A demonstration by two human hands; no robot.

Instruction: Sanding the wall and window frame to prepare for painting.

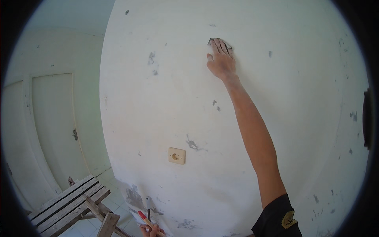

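My right hand is raised high on the white wall, its fingers pressing a dark-edged sheet of sandpaper against the surface. Most of the sheet is hidden under the fingers. Low at the bottom edge, my left hand is closed around a wooden handle with a red end; the other end is out of view. A grey-handled tool with a dark shaft rises beside it, close to the fingers. Whether the hand grips that one too is unclear.
A beige wall socket sits below the middle of the wall. Grey bare patches mark the paint in several places. At lower left stands a slatted wooden bench on a tiled floor, with a pale door behind it.
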